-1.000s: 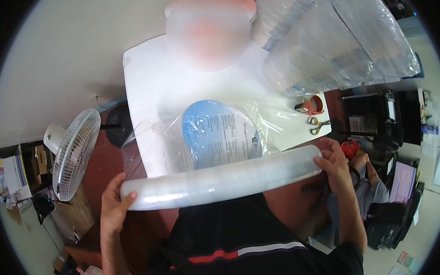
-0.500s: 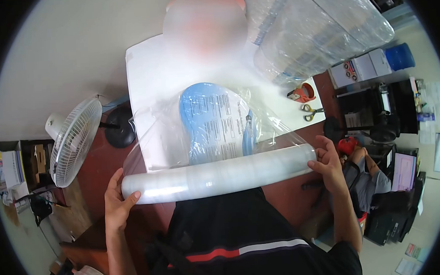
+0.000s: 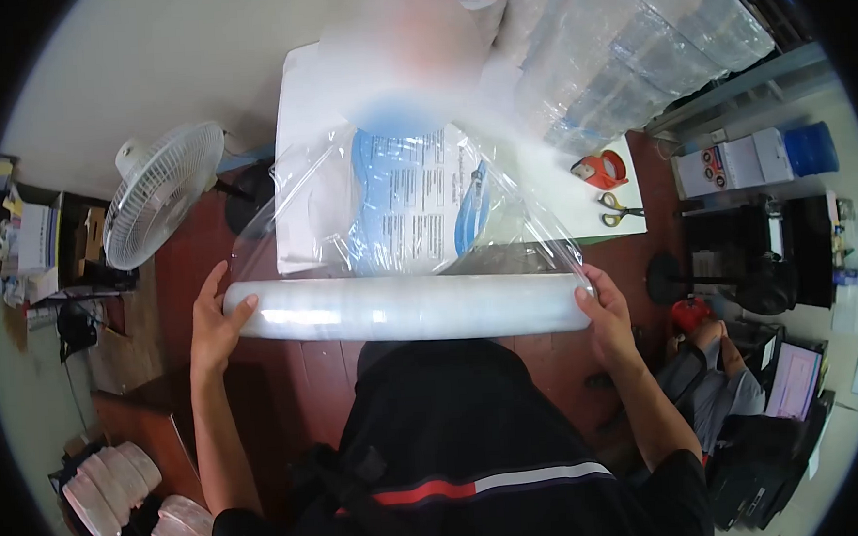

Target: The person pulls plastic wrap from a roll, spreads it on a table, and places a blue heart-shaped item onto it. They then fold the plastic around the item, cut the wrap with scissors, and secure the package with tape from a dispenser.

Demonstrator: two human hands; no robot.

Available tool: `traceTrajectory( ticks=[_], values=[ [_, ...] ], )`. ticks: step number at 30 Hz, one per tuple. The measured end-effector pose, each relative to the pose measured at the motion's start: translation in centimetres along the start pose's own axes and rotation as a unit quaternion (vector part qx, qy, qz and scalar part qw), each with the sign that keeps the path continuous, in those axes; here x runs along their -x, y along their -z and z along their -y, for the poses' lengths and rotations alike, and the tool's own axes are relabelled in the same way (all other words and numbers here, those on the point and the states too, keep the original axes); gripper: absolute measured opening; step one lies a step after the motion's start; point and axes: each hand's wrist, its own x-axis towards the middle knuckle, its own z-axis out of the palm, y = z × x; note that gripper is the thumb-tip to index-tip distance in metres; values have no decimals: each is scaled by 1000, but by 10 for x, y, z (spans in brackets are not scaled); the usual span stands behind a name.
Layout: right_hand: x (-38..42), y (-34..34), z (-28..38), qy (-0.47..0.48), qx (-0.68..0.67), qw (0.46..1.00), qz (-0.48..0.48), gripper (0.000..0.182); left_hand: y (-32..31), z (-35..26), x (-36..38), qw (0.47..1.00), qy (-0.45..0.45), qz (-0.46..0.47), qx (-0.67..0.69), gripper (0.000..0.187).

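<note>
A wide roll of clear plastic film (image 3: 402, 308) lies level across the front of my body, held at both ends. My left hand (image 3: 220, 323) grips its left end, thumb on top. My right hand (image 3: 606, 312) has the right end, with the thumb near the edge. From the roll a sheet of clear film (image 3: 514, 215) stretches forward over a blue and white printed piece (image 3: 411, 201) on the white table (image 3: 298, 178). The far end of the printed piece is blurred.
Orange-red tape dispenser (image 3: 606, 169) and scissors (image 3: 620, 209) lie at the table's right edge. Plastic-wrapped bundles (image 3: 641, 53) stand at the back right. A fan (image 3: 168, 194) is on the left. A seated person (image 3: 731, 388) is at the right.
The roll and both hands have shifted up in the view, and the roll is now nearly level. The table and surroundings have shifted as the camera moved.
</note>
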Motion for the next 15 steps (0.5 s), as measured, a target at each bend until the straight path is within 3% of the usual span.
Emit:
traceTrajectory(
  ticks=[6,9,12,15],
  values=[
    [-6,6,-15,-123,-13,990,-63,39,8,6,-2,977,51,60,-198,100],
    [8,-8,-4,-68,64,995,-21,39,0,7,-1,975,109,59,-183,104],
    [13,-2,-25,-3,122,992,21,41,-6,47,-12,974,78,45,-208,97],
    [12,4,-37,-39,85,994,56,47,-22,55,-7,983,115,94,-105,87]
  ],
)
